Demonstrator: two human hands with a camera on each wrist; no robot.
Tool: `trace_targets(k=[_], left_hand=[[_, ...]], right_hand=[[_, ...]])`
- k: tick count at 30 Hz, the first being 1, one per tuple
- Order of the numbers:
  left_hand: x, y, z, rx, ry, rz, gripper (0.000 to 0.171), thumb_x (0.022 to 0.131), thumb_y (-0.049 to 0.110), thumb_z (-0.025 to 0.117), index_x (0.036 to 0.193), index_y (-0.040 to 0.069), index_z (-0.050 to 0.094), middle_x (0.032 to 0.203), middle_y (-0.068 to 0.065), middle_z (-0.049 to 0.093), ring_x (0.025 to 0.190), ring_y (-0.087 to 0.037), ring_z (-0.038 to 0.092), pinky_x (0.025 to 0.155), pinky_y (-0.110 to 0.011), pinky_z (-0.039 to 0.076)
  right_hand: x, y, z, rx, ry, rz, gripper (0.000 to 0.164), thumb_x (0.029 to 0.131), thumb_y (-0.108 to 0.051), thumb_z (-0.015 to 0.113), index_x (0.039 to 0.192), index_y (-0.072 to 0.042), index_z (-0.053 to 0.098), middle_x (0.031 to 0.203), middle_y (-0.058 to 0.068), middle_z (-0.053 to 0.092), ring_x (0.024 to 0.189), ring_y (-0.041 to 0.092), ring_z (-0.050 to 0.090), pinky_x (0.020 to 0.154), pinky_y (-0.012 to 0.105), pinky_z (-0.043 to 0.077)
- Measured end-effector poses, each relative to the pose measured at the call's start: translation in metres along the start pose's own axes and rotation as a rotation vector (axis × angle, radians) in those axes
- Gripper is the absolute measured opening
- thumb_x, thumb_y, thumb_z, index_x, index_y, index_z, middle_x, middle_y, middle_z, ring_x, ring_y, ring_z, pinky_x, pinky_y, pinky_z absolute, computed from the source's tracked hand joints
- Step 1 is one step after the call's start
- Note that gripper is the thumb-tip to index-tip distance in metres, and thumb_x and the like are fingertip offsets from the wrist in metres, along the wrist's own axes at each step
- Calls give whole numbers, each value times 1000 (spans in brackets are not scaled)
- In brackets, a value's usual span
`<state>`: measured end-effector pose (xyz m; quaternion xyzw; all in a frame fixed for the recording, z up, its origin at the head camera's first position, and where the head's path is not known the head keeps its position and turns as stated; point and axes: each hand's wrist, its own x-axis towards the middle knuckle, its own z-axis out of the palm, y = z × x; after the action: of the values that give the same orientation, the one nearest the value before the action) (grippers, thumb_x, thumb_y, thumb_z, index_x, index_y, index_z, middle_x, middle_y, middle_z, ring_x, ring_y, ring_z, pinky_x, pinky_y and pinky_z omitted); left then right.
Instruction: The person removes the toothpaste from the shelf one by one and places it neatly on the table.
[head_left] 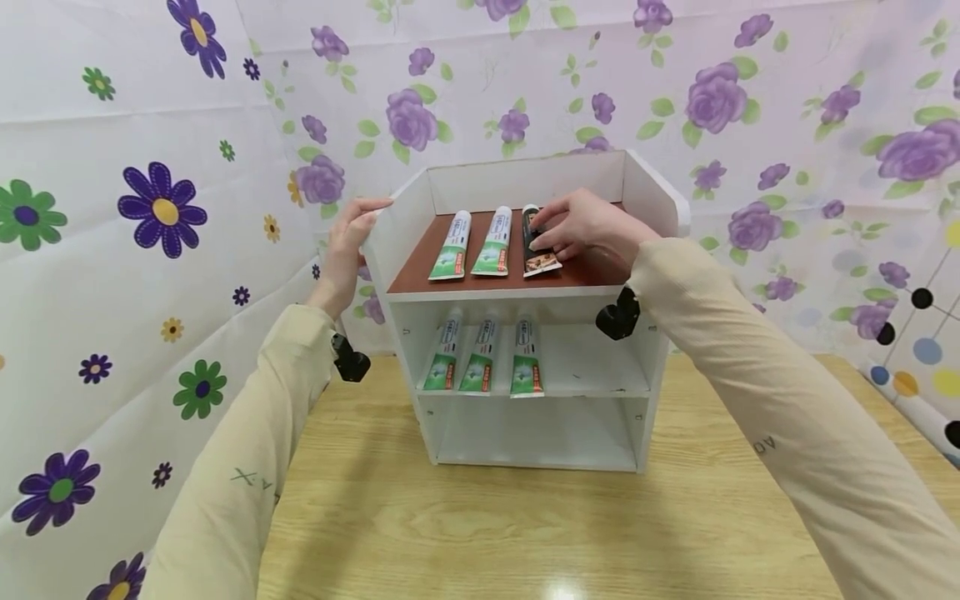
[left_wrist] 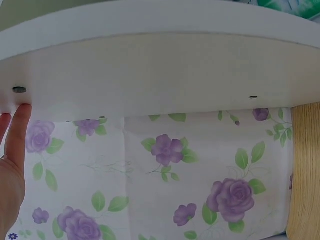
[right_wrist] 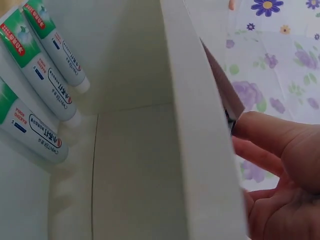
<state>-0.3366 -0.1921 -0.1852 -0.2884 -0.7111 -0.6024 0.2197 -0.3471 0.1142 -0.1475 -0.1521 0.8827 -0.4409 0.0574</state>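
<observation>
A black toothpaste tube point(head_left: 534, 237) lies on the brown top of a small white shelf unit point(head_left: 517, 293). My right hand point(head_left: 588, 221) pinches this tube between thumb and fingers; in the right wrist view, the hand point(right_wrist: 285, 170) is partly hidden behind the shelf's front edge. Left of the black tube lie two green-and-white toothpaste tubes, one nearer point(head_left: 492, 242) and one farther left point(head_left: 452, 246). My left hand point(head_left: 348, 246) rests against the upper left side panel. Its straight fingers point(left_wrist: 20, 135) touch the outer face of that panel in the left wrist view.
Three more green-and-white tubes, such as the middle one point(head_left: 480, 354), lie on the middle shelf point(head_left: 592, 354). The unit stands on a wooden table point(head_left: 480, 525). Flowered cloth point(head_left: 570, 92) hangs behind and to the left.
</observation>
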Motion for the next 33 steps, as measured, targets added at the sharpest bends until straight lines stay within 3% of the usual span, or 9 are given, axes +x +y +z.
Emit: trace_targets(k=[4, 8, 15, 19, 21, 23, 28, 33], left_hand=[[3, -7, -2, -7, 10, -11, 41, 87, 29, 41, 117, 6, 55, 109, -12, 50, 78, -20, 53, 56, -33, 47], [6, -19, -7, -11, 18, -17, 40, 86, 33, 43, 115, 10, 57, 107, -9, 52, 77, -19, 53, 55, -33, 47], [-3, 6, 2, 27, 6, -14, 44, 86, 28, 39, 119, 0, 51, 108, -14, 49, 79, -20, 52, 58, -33, 47], [-3, 6, 2, 31, 4, -18, 44, 87, 29, 39, 119, 1, 51, 109, -13, 49, 79, -20, 52, 58, -33, 47], [-2, 4, 1, 23, 6, -21, 44, 87, 29, 39, 119, 1, 51, 109, -13, 49, 79, -19, 52, 58, -32, 47], [0, -1, -1, 16, 8, -23, 44, 87, 29, 39, 119, 2, 51, 109, -13, 49, 78, -19, 52, 58, -33, 46], [6, -16, -7, 7, 9, -27, 43, 87, 31, 39, 119, 7, 53, 109, -10, 50, 80, -20, 53, 58, -34, 46], [9, -20, -7, 15, 1, -26, 43, 87, 35, 40, 119, 9, 54, 110, -8, 49, 81, -21, 53, 58, -36, 47]], right_hand=[[0, -7, 2, -6, -28, 16, 37, 83, -6, 63, 118, 2, 54, 91, 13, 58, 56, 10, 53, 56, 23, 50], [-1, -8, 4, 64, -43, 12, 37, 83, -3, 62, 118, 5, 53, 88, 10, 58, 59, 10, 53, 58, 24, 51], [-2, 3, -1, 200, -39, 27, 35, 84, -8, 64, 117, 1, 56, 90, 9, 58, 59, 9, 51, 55, 18, 45], [-5, 9, -2, 347, -39, 24, 36, 84, -7, 63, 119, 3, 55, 112, 10, 51, 74, 11, 55, 66, 21, 48], [-7, 10, -2, 426, -48, 23, 38, 85, -4, 61, 121, 5, 53, 122, 10, 46, 81, 13, 56, 72, 25, 49], [-10, 9, -2, 481, -49, 23, 38, 85, -3, 61, 121, 4, 53, 123, 10, 46, 77, 13, 56, 73, 27, 49], [-21, 2, -1, 453, -1, -32, 35, 84, -11, 64, 118, -4, 57, 110, 11, 58, 70, 10, 51, 64, 20, 45], [-35, -9, -9, 512, 31, -35, 41, 81, -14, 69, 119, -7, 58, 114, 7, 56, 84, 11, 51, 68, 22, 43]])
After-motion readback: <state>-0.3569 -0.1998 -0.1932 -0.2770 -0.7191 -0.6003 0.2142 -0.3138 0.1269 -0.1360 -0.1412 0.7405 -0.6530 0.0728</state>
